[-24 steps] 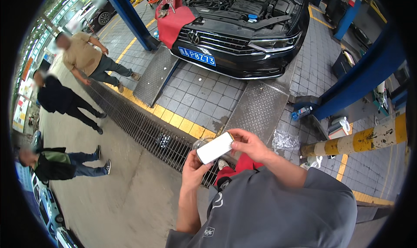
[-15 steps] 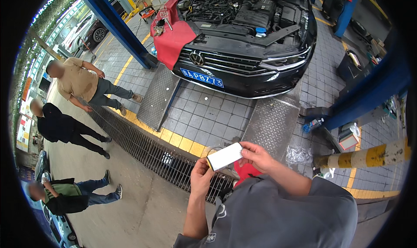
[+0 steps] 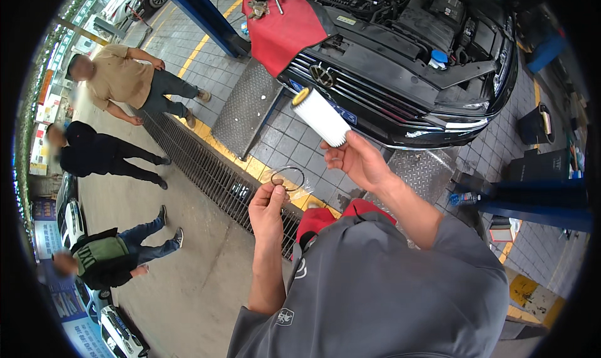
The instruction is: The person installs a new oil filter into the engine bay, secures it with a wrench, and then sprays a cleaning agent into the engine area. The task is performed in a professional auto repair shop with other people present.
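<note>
the black car (image 3: pixel 407 73) stands ahead of me with its engine bay open. the long floor grate (image 3: pixel 203 154) runs below and to the left of my arms, and the red cloth (image 3: pixel 285 35) is draped over the car's front edge. the white ribbed filter (image 3: pixel 320 117) is up in the air, well apart from my left side, leaning with its yellow end cap (image 3: pixel 302 97) up and to the left. my right grip (image 3: pixel 368 165) pinches its lower end between thumb and fingers. my left grip (image 3: pixel 268 209) pinches the thin dark ring (image 3: pixel 303 178), with what looks like clear plastic (image 3: pixel 307 187) around it.

to handle both well, i think i should keep the right pinch light, on the firm end, so the ribs aren't crushed. the ring seems best held without stretching it, and away from the open slots of the grate, where a slip could lose it.

compared with half a second ago, when both grips met on the filter, my left one is now off it. the filter has swung higher, yellow end raised, and the ring shows more clearly.
</note>
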`<state>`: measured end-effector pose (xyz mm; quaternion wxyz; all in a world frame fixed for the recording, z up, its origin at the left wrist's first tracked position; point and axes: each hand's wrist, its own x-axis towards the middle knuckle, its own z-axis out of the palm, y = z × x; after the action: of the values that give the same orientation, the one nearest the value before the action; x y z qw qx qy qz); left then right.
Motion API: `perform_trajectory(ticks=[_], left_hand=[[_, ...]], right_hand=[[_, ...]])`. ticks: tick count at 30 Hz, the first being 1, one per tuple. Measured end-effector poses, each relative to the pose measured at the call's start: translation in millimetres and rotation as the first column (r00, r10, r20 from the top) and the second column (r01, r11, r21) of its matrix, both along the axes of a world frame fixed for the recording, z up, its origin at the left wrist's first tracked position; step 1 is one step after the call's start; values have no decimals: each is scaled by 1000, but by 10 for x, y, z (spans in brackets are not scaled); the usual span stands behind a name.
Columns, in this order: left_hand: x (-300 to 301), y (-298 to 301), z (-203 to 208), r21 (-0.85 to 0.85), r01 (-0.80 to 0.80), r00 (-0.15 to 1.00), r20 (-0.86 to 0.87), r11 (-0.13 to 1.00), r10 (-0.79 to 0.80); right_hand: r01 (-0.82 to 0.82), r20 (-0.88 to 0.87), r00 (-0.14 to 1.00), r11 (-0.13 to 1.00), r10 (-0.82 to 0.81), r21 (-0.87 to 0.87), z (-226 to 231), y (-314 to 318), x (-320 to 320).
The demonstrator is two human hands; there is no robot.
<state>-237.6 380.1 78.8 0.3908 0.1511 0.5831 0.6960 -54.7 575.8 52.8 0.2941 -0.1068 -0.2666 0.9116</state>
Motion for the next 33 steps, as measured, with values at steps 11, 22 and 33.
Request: perform_trajectory(ticks=[11, 22, 33], left_hand=[[-1528, 1207, -483, 50, 234, 969, 73, 971, -237], [-3351, 2617, -458, -93, 525, 845, -60, 846, -531], [-4402, 4126, -608, -196, 464, 881, 4, 864, -473]], right_hand=[[174, 175, 966, 978, -192, 116, -123, 801, -1748], [416, 294, 881, 903, -370, -108, -388, 1952, -2880], [514, 445, 790, 851, -421, -108, -808, 3691, -3899]])
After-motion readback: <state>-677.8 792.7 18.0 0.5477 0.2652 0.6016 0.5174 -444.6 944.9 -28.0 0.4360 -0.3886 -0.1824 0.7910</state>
